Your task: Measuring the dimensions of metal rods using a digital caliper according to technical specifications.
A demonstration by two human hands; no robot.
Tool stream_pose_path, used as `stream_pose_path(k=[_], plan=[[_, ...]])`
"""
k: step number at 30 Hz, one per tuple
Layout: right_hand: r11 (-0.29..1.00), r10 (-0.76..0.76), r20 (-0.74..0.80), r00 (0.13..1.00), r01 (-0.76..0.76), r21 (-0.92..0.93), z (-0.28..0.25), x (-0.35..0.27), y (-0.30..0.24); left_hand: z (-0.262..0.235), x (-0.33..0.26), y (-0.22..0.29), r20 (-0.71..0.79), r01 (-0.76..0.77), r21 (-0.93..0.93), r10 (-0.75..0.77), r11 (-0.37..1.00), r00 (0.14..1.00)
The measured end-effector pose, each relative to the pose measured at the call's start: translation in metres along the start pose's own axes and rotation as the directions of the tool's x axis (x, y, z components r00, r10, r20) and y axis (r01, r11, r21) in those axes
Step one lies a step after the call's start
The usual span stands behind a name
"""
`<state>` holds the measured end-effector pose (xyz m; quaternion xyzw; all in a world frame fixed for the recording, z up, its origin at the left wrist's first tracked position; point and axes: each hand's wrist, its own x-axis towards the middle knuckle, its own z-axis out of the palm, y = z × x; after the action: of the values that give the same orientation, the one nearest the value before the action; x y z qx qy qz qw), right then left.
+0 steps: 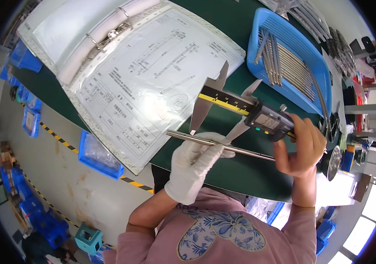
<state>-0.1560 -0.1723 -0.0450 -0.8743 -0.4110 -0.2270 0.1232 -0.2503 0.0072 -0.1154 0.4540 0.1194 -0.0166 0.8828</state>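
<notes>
My left hand (195, 166), in a white glove, grips a long thin metal rod (245, 152) held level above the green table (236, 171). My bare right hand (301, 147) holds a digital caliper (240, 107) by its slider and display. The caliper's two jaws point down toward the rod, its tips at or just above the rod, with the jaws spread apart. The rod's right part passes behind my right hand.
An open ring binder (122, 66) with a sleeved drawing sheet lies at the left of the table. A blue plastic basket (258, 33) of several metal rods stands at the back right. A round dial gauge (334, 163) sits near the right edge. Blue bins (100, 154) stand on the floor.
</notes>
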Motion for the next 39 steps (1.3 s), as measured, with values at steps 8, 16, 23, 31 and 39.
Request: stream_pose_path(k=[8, 16, 23, 31, 39], plan=[[0.995, -0.027, 0.001, 1.000, 0.027, -0.096, -0.014, -0.018, 0.011, -0.002, -0.001, 0.000, 0.002, 0.009, -0.032, -0.009, 0.999, 1.000], [0.996, -0.062, 0.014, 0.998, 0.063, -0.070, -0.012, -0.020, 0.013, -0.002, -0.002, -0.001, 0.018, 0.001, -0.018, 0.000, 1.000, 1.000], [0.996, -0.049, 0.034, 0.998, 0.052, -0.079, -0.013, -0.017, 0.012, -0.004, -0.001, 0.000, 0.030, 0.006, 0.011, -0.007, 1.000, 1.000], [0.995, -0.060, 0.033, 0.998, 0.063, -0.079, -0.013, -0.013, 0.011, 0.003, -0.001, 0.004, -0.056, 0.012, 0.102, -0.007, 0.995, 0.998], [0.995, -0.063, 0.066, 0.996, 0.068, -0.070, -0.015, -0.011, 0.011, 0.005, 0.001, -0.001, -0.070, -0.023, 0.061, 0.027, 0.998, 0.997]])
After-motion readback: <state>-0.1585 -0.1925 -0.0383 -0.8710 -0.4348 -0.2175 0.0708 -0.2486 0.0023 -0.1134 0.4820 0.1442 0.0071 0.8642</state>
